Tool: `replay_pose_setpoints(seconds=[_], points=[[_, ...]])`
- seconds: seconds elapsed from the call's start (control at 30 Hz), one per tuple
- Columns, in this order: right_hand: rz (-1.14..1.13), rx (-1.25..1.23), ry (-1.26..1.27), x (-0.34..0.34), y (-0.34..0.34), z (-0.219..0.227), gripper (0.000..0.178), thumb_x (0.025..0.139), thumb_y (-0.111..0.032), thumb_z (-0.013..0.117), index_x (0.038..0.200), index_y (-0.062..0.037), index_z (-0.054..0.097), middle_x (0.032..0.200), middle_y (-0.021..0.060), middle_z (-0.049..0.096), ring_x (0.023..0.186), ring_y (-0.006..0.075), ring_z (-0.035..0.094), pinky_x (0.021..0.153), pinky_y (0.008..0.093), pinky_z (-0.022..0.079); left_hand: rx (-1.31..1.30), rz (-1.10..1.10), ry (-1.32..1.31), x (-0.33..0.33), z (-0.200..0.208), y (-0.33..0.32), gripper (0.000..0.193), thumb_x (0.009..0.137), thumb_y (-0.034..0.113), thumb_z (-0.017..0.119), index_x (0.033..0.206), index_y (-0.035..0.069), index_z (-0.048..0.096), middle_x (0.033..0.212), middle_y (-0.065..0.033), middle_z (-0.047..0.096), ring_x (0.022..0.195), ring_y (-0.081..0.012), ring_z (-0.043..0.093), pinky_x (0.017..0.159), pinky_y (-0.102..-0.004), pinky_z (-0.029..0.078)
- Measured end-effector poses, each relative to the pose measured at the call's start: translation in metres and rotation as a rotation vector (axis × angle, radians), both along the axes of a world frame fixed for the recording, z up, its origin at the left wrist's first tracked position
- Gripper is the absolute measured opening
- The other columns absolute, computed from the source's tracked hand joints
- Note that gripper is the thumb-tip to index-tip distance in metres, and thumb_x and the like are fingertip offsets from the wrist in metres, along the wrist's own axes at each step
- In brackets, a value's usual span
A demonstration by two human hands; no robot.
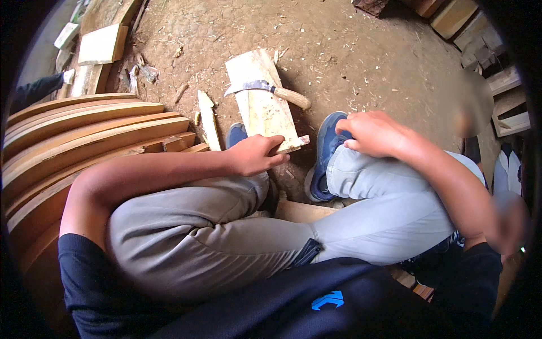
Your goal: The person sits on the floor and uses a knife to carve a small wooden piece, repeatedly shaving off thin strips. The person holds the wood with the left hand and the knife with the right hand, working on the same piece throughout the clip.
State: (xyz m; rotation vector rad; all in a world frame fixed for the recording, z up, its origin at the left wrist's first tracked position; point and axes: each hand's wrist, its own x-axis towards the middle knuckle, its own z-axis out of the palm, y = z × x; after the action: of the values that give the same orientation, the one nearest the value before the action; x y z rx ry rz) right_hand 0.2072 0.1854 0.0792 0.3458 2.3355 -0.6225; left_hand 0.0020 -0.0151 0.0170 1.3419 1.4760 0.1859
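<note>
A pale wooden block (pixel 261 113) stands on the dirt floor between my feet, its near end towards me. Across its top lies a curved-blade knife (pixel 248 86) with a wooden handle (pixel 292 98) pointing right; neither hand touches it. My left hand (pixel 257 155) is closed on the near left corner of the block, fingers on its edge. Over my blue right shoe (pixel 326 144), by the trouser cuff, my right hand (pixel 375 134) rests with curled fingers. What those fingers hold, if anything, is hidden.
Long sawn planks (pixel 96 130) are stacked along my left side. A split wood strip (pixel 209 120) lies left of the block, and chips litter the floor. Another person's sleeve (pixel 39 93) shows at far left beside cut boards (pixel 99 45). More timber (pixel 454 17) sits at upper right.
</note>
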Motion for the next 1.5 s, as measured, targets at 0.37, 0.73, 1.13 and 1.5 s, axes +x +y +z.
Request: replay_pose_setpoints(seconds=[0.37,0.73,1.13,1.5], points=[[0.037,-0.014,0.102,-0.058,0.055,0.022,0.045,0.092,-0.031,0.063,0.123,0.0001,0.055,0.111,0.0251,0.064,0.104,0.039,0.063,0.09,0.0472,0.05,0.006,-0.065,-0.011,-0.018,-0.004,-0.004,0.055,0.1,0.052,0.043,0.099,-0.002,0.05,0.079,-0.0282,0.062,0.083,-0.0462,0.062,0.076,-0.051,0.046],[-0.129,-0.003,0.169,-0.158,0.009,-0.113,0.121,0.068,-0.056,0.081,0.151,-0.0009,0.011,0.122,0.0289,0.059,0.108,0.0412,0.061,0.094,0.0495,0.047,-0.015,-0.061,-0.018,-0.012,-0.03,-0.011,0.052,0.097,0.05,0.047,0.089,0.0,0.057,0.071,-0.0199,0.061,0.071,-0.0364,0.061,0.068,-0.0467,0.047],[-0.068,0.254,0.136,-0.174,0.021,-0.085,0.061,0.091,-0.058,0.051,0.116,-0.0036,0.06,0.107,0.018,0.068,0.095,0.0386,0.066,0.08,0.0557,0.051,-0.156,0.129,-0.255,-0.031,-0.01,-0.006,0.034,0.098,0.031,0.053,0.095,-0.001,0.064,0.071,-0.0032,0.06,0.066,-0.0104,0.054,0.061,-0.029,0.045],[-0.3,0.103,0.314,-0.136,0.018,-0.065,0.091,0.088,-0.044,0.055,0.154,-0.0009,0.009,0.139,0.0311,0.046,0.116,0.0411,0.059,0.091,0.0521,0.049,-0.138,0.198,-0.186,-0.028,-0.021,0.02,0.039,0.098,0.036,0.055,0.091,-0.001,0.063,0.07,-0.0043,0.059,0.065,-0.0123,0.054,0.06,-0.0311,0.046]])
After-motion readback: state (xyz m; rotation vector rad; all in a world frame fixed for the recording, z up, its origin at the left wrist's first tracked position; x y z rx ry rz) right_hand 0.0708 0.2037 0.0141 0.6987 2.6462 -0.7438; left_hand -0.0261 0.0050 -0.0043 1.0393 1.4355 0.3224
